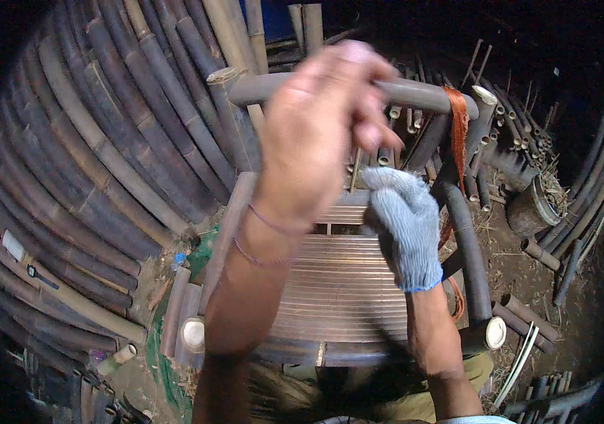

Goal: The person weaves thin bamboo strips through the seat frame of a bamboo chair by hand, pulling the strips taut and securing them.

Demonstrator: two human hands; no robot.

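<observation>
A bamboo chair frame stands before me, with a seat of thin split-bamboo slats. My bare left hand is raised close to the camera and smeared by motion. It overlaps the chair's top bamboo rail; whether it touches it I cannot tell. My right hand, in a grey knitted glove, hovers over the seat's far right part. Its fingers are bent and pressed together, and anything inside them is hidden. Orange-red cord is looped round the rail's right end.
Long dark bamboo poles are stacked along the left, with a phone-like white object on them. A bucket and cut bamboo pieces lie on the right. Green netting covers ground at the lower left.
</observation>
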